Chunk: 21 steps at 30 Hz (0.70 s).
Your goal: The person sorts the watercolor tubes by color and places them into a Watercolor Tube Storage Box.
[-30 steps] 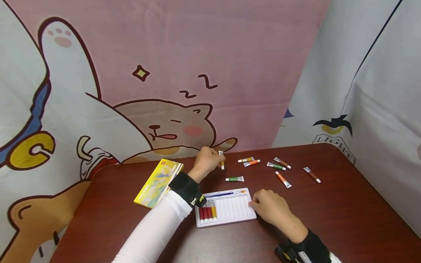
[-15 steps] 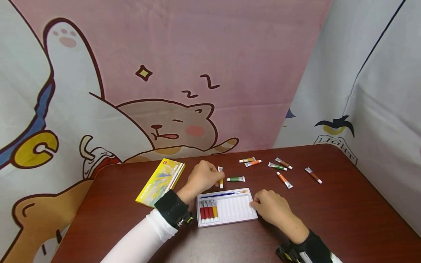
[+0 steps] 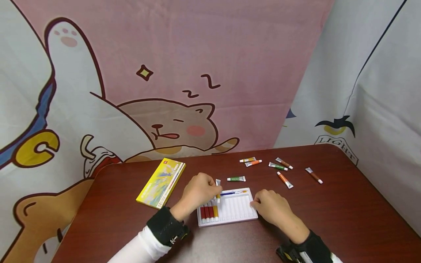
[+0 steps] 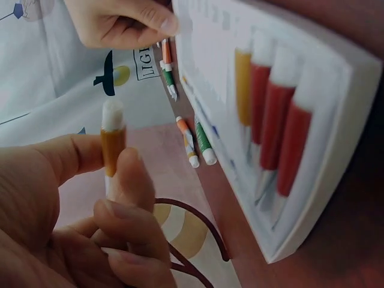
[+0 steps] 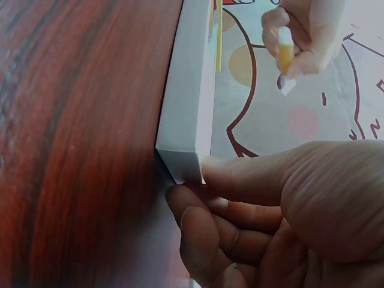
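My left hand [image 3: 200,190] pinches a yellow paint tube [image 4: 113,144] between thumb and fingertips, its white cap pointing down over the back left part of a white plastic tray [image 3: 240,210]. In the tray's left slots lie red paint tubes [image 3: 207,213] and one yellow tube beside them. A blue paintbrush [image 3: 233,192] lies along the back of the tray, partly hidden behind the left hand. My right hand [image 3: 272,206] grips the tray's right edge; in the right wrist view the thumb [image 5: 246,180] is on the rim with fingers curled beneath the corner.
A green tube [image 3: 236,179] lies just behind the tray. Farther back and right are several loose tubes, among them an orange tube [image 3: 284,180] and a brown tube [image 3: 314,175]. A yellow box [image 3: 161,182] lies at the left. A printed curtain hangs behind the table.
My left hand has brought the yellow tube from the back of the table toward me, over the tray. The right hand stays on the tray's edge.
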### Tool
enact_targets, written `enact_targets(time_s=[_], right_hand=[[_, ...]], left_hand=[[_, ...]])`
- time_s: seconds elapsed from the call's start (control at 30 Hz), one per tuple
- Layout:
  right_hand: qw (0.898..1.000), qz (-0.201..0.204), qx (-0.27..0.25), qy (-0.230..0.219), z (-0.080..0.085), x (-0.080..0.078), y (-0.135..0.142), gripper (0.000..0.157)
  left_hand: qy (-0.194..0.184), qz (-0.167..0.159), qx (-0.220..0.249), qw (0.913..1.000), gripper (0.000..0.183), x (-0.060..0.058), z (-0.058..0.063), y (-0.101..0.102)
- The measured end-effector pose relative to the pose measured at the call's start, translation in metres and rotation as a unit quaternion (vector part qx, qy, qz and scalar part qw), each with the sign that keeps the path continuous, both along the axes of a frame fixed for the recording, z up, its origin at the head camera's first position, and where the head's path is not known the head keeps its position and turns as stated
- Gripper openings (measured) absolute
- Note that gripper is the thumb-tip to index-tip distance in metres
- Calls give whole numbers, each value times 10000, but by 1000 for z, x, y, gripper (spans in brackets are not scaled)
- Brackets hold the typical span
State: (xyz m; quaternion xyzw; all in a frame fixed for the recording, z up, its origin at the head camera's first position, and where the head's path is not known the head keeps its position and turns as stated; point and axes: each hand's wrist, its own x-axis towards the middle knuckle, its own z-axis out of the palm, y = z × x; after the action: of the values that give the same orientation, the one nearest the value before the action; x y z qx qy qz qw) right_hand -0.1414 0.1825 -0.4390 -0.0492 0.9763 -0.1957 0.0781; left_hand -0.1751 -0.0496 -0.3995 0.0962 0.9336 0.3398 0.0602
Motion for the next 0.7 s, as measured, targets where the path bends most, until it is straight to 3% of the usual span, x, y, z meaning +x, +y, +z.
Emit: enact_targets(time_s=[0.23,0.47,0.7], right_hand=[[10000,-18,-21,1,1,1,1,25],[10000,3,-38,6,1,1,0,25],[10000,6,-10,-16,1,0,0,25]], left_hand=[[-141,-232,-476,9985,42,11,-11,3],[-248,-169,-1061,9939,39,16,-20,6],[-248,-145,-1324,9908,38,18,-31,9]])
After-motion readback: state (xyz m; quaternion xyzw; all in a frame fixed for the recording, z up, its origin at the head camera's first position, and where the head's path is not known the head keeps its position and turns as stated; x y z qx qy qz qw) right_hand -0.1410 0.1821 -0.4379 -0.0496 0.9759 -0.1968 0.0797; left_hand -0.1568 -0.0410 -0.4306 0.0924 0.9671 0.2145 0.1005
